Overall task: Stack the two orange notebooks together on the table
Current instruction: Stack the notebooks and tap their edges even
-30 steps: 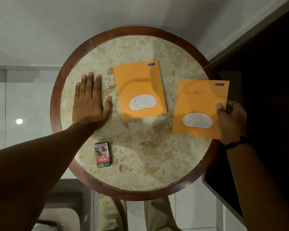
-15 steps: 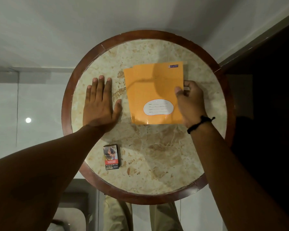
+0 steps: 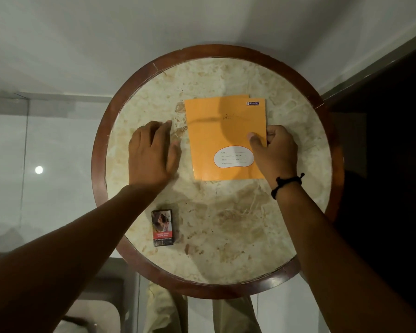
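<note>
Since half a second ago, your left hand (image 3: pixel 151 155) has lifted off its flat-palm rest and now sits blurred, fingers loosely curled and holding nothing, just left of the stack, while the top orange notebook (image 3: pixel 226 138) has come squarer over the one beneath. Your right hand (image 3: pixel 274 152) pinches the right edge of the top notebook, thumb on the cover and fingers tucked at the edge; whether those fingers also catch the lower book cannot be told. The lower orange notebook (image 3: pixel 244 95) shows only as a thin sliver past the far edge of the top one, so the pair is nearly aligned but not yet flush. Both books lie flat on the round marble bench (image 3: pixel 226 224), right of centre and towards the far side, with the long axis running away from you and the white label at the near end. The stack lies between your two hands: the right hand touches it, the left is near but apart from its left edge. Judge the remaining step as a small squaring nudge, then release; the right hand is placed to do it, and the left can steady the opposite edge. A small printed packet (image 3: pixel 162 228) lies well apart at the near left. No containers are present.
</note>
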